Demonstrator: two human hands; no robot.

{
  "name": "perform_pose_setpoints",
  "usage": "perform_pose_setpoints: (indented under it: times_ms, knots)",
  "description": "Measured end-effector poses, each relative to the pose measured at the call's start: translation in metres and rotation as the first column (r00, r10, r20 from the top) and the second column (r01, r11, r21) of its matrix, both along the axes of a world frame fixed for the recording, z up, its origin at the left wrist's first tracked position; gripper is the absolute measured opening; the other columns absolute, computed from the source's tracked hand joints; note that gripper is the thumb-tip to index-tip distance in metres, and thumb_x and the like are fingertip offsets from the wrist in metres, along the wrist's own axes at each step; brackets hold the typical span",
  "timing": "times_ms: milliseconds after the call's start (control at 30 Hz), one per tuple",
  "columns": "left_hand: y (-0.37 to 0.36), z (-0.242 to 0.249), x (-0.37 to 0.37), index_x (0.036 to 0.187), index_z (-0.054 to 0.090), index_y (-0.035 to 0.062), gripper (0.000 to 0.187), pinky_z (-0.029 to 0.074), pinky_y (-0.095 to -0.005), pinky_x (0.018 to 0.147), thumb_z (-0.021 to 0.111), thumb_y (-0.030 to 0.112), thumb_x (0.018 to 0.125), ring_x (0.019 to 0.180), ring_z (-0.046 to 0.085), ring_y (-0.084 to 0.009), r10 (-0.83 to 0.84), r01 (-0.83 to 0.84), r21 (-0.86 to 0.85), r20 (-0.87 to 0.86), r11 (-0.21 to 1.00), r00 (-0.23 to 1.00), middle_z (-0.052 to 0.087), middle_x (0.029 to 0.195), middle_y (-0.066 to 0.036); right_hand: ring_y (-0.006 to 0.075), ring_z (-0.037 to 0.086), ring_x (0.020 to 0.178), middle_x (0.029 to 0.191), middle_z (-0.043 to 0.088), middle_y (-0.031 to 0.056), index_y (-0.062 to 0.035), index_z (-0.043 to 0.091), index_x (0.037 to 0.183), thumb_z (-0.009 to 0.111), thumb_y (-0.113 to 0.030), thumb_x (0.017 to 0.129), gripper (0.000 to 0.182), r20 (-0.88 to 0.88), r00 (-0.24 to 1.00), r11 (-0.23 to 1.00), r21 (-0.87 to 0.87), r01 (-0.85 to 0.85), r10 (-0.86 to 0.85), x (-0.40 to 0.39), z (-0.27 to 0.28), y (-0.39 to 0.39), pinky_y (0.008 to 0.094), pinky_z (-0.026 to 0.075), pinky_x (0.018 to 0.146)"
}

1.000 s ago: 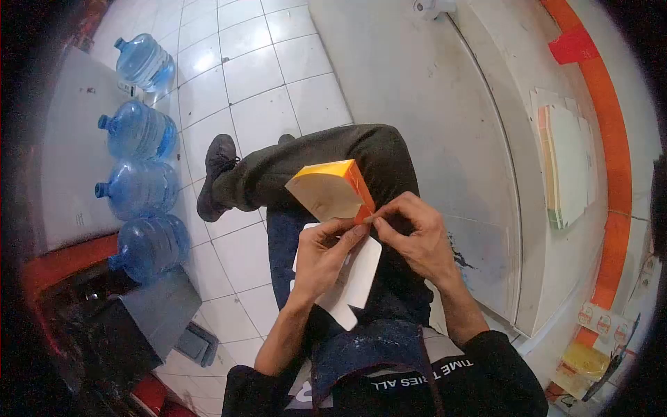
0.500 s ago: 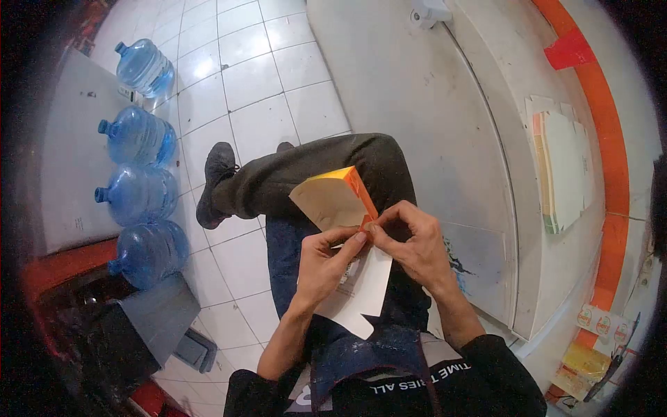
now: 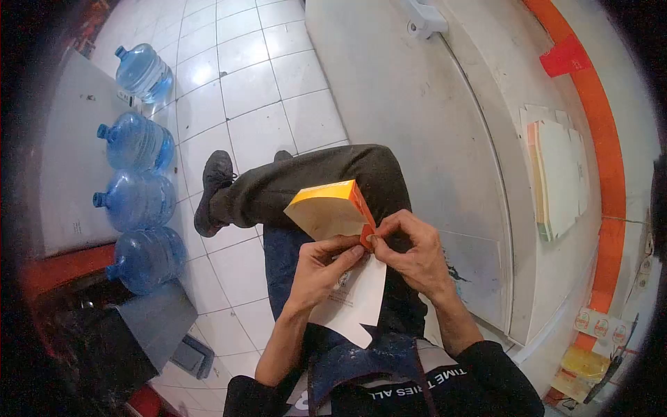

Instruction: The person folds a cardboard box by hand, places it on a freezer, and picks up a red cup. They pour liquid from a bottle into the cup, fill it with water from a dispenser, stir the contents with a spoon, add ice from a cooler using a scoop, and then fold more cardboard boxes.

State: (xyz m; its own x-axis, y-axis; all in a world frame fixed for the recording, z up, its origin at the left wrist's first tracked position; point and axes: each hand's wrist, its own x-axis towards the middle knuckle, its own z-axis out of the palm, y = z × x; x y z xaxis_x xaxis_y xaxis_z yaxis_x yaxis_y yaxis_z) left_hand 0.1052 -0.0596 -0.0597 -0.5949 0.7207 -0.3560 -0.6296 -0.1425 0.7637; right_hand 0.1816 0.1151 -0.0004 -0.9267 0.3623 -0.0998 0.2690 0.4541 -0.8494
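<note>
Over the lap: a half-folded orange-and-yellow carton (image 3: 332, 207), pinched at its near orange corner by both hands. Left hand (image 3: 321, 267) closed on the lower flap, right hand (image 3: 415, 251) nipping the corner tab. Best kept square and pressed firmly along the crease. Tab itself hidden under fingertips; print on white flap (image 3: 354, 299) unreadable.

Even, fairly bright indoor light falls from above. The white floor tiles (image 3: 236, 83) shine with soft glare at the upper left. Shadows under the hands are faint. A fisheye lens bends straight lines and leaves a black vignette round the frame; the corners are dark, the centre sharp
</note>
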Motion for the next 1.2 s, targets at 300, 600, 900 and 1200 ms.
perform_pose_setpoints:
  times_ms: [300,600,900,1200]
  knots:
    - [-0.001,0.010,-0.001,0.113,0.072,-0.0026,0.027,0.056,-0.0284,0.083,0.076,0.011,0.090,0.091,0.069,-0.0140,-0.024,0.016,-0.157,-0.050,0.987,0.998,0.074,0.104,-0.012,0.0251,0.070,0.095,0.100,0.068,0.0114,-0.0007,0.069,0.096,0.075,-0.011,0.085,0.016,-0.018,0.988,0.988,-0.018,-0.151,0.150,0.001,0.005,0.006,0.0355,0.055,0.083]
    - [-0.014,0.029,0.003,0.121,0.065,-0.0025,0.035,0.054,-0.0347,0.091,0.075,0.008,0.090,0.102,0.067,-0.0190,0.103,-0.135,-0.114,-0.250,0.984,0.963,0.070,0.112,-0.012,0.0253,0.065,0.108,0.113,0.064,0.0115,-0.0063,0.070,0.107,0.080,-0.007,0.081,0.028,-0.098,0.978,0.977,-0.092,-0.190,0.181,0.002,0.003,-0.008,0.0332,0.053,0.094]
    - [-0.028,0.103,0.017,0.123,0.063,-0.0048,0.040,0.054,-0.0351,0.092,0.076,0.005,0.086,0.097,0.069,-0.0202,0.440,-0.402,0.188,-0.260,0.896,0.859,0.071,0.109,-0.013,0.0363,0.023,0.149,0.154,0.030,0.0194,-0.0133,0.008,0.159,0.099,-0.039,0.054,0.142,-0.435,0.851,0.948,0.020,-0.319,0.295,-0.014,0.060,-0.002,0.0532,0.017,0.123]
    - [0.012,0.118,0.030,0.119,0.065,-0.0031,0.040,0.051,-0.0387,0.099,0.078,0.014,0.086,0.104,0.068,-0.0277,0.412,-0.263,0.418,-0.321,0.870,0.853,0.071,0.111,-0.016,0.0497,0.021,0.144,0.154,0.021,0.0303,-0.0059,0.015,0.156,0.095,-0.047,0.054,0.135,-0.330,0.919,0.938,0.331,-0.100,0.215,0.017,0.130,-0.005,0.0596,0.021,0.118]
